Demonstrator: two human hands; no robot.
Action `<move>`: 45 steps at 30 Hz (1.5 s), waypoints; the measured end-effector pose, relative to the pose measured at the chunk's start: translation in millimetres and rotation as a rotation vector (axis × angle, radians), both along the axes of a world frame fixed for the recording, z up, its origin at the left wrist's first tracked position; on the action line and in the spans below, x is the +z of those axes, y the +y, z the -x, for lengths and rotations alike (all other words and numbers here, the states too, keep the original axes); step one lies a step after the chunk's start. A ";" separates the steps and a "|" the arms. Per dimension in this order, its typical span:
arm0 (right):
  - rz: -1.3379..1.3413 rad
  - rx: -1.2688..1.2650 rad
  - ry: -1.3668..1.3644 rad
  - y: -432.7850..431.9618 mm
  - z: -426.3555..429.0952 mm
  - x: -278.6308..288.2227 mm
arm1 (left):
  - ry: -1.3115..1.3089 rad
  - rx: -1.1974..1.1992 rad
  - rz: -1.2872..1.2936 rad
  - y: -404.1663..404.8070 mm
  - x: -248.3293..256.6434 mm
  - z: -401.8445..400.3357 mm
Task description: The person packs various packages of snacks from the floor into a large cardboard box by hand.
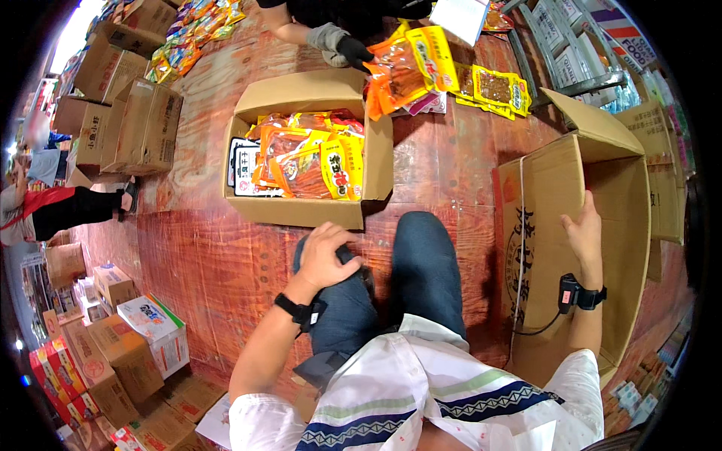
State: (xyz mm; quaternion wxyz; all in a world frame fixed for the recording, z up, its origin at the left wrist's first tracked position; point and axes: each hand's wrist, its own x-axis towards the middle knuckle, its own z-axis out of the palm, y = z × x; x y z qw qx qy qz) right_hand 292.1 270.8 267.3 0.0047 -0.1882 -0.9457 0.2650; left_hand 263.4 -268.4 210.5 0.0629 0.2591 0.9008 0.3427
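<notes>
My left hand (328, 256) is by my left knee, fingers apart and holding nothing. On the right, my right hand (584, 228) grips the upper edge of a large open cardboard box (555, 248), its thumb on the outer side and its other fingers partly hidden. Beyond my knees stands a smaller open carton (293, 213). Orange and yellow snack packets (318, 169) fill it, with white and black packets (248, 169) along its left side. Another person's dark-gloved hand (354, 52) holds similar orange packets (403, 67) over the carton's far right corner.
Flat yellow snack packets (496, 90) lie on the reddish wooden floor (225, 270) at the far right. A metal frame (586, 87) stands behind them. Cartons (141, 129) are stacked at the left, with more boxes (127, 355) lower down. Another person (67, 206) stands at the far left.
</notes>
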 end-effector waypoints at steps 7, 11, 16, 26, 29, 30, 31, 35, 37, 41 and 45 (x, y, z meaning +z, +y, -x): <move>-0.029 -0.051 -0.047 1.0 -1.5 -1.6 | -0.114 0.147 -0.025 -29.3 -63.5 103.8; 0.008 -0.010 0.027 -14.9 8.6 5.5 | 0.209 0.074 0.786 -75.7 -109.3 218.4; -0.044 -0.032 -0.020 -20.6 7.8 14.7 | 0.013 -0.062 1.035 -87.4 -147.5 255.2; -0.074 -0.116 -0.031 -33.2 6.5 20.3 | 0.004 -0.046 0.686 -85.9 -109.2 203.0; -0.083 -0.105 -0.026 -39.2 21.3 23.4 | 0.130 -0.116 0.741 -133.1 -120.6 192.5; -0.072 -0.096 -0.021 -33.9 17.4 20.1 | 0.126 -0.074 0.726 -127.5 -108.2 187.9; -0.067 -0.095 -0.015 -24.6 10.5 18.7 | 0.125 -0.040 0.704 -118.1 -84.9 188.1; -0.186 -0.062 -0.061 -17.4 4.6 11.4 | 0.330 0.024 0.496 -93.4 36.4 198.1; -0.182 -0.044 -0.056 -20.9 4.4 16.7 | 0.275 0.013 0.254 -40.0 81.3 210.4; -0.179 -0.052 -0.056 -21.0 7.5 19.0 | -0.210 0.033 0.076 49.6 78.9 266.1; -0.235 -0.071 -0.090 -17.1 3.7 14.7 | -0.597 -0.219 -0.199 175.4 -15.1 304.1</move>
